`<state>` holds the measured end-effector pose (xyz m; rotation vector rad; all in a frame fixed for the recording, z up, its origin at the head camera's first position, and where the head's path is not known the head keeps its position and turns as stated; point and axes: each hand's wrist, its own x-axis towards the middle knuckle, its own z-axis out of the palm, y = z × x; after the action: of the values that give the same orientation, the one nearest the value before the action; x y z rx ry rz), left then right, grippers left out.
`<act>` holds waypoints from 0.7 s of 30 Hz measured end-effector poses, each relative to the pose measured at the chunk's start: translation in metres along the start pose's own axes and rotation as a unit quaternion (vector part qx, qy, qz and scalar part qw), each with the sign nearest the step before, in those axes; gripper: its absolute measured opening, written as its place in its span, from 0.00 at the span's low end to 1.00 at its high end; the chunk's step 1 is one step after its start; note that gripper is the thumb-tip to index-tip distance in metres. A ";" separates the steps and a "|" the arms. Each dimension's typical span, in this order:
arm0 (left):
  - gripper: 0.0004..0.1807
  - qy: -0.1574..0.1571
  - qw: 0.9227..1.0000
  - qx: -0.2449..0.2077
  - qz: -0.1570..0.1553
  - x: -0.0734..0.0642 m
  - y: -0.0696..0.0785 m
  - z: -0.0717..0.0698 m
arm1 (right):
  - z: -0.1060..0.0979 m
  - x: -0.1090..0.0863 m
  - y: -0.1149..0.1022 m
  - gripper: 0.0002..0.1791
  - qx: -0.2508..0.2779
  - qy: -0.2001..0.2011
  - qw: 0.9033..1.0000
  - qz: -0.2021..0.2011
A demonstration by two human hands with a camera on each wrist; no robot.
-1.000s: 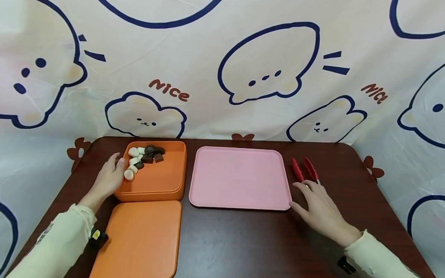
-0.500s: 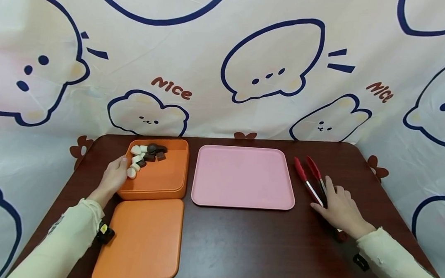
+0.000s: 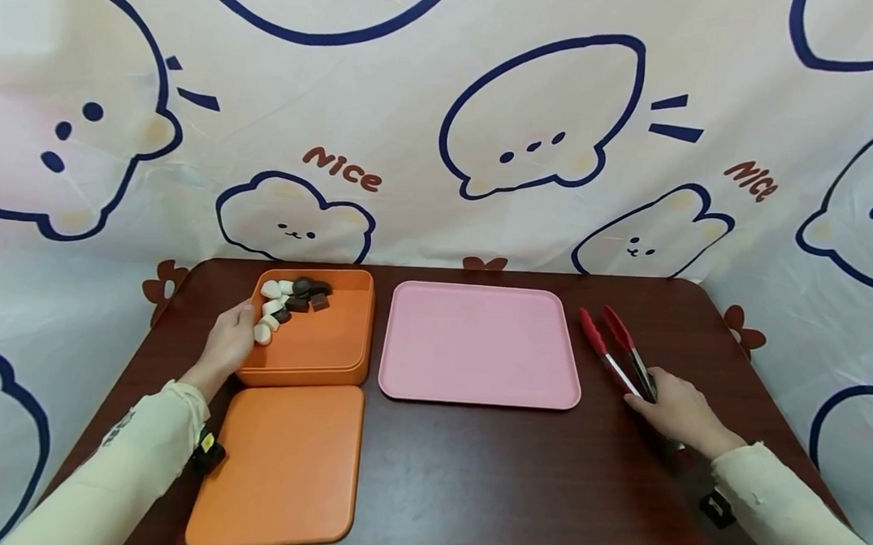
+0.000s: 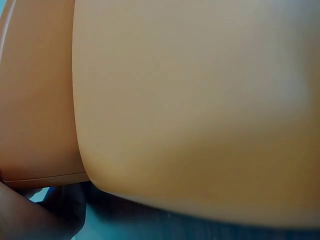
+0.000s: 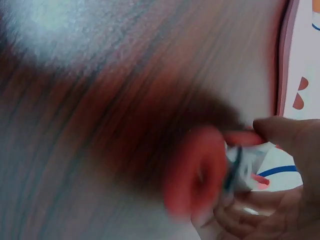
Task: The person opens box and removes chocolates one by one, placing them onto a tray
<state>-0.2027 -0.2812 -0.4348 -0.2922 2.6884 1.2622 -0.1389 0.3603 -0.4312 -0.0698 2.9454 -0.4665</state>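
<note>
At the left, my left hand [image 3: 230, 341] holds the near-left side wall of a shallow orange box [image 3: 324, 341]. Small white pieces [image 3: 271, 290] and dark brown pieces [image 3: 299, 303] lie in the box's far-left part. To the right, my right hand [image 3: 682, 413] grips a pair of metal tongs [image 3: 620, 370] with red tips, which are spread apart and point away from me. In the right wrist view the tongs' red ring end [image 5: 197, 172] sticks out past the fingers, blurred. The left wrist view is mostly filled by orange surfaces, with little of the hand showing.
A pink tray [image 3: 480, 348] lies between the orange box and the tongs. Nearer to me, an orange lid [image 3: 277, 469] lies flat against the box's front. The dark wooden table [image 3: 486, 486] ends at a patterned white curtain [image 3: 413, 141].
My right hand has moved right and nearer to me, from beside the pink tray's corner to the tongs' arms, and has taken hold. The left hand stays at the orange box.
</note>
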 end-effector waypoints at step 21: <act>0.36 -0.003 1.000 0.002 -0.006 -0.004 0.002 -0.001 | -0.021 -0.007 -0.022 0.34 0.102 0.117 0.988 -0.006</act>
<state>-0.1996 -0.2804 -0.4323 -0.3032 2.6788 1.2523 -0.1347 0.3460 -0.4034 -0.0068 3.1043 -0.8278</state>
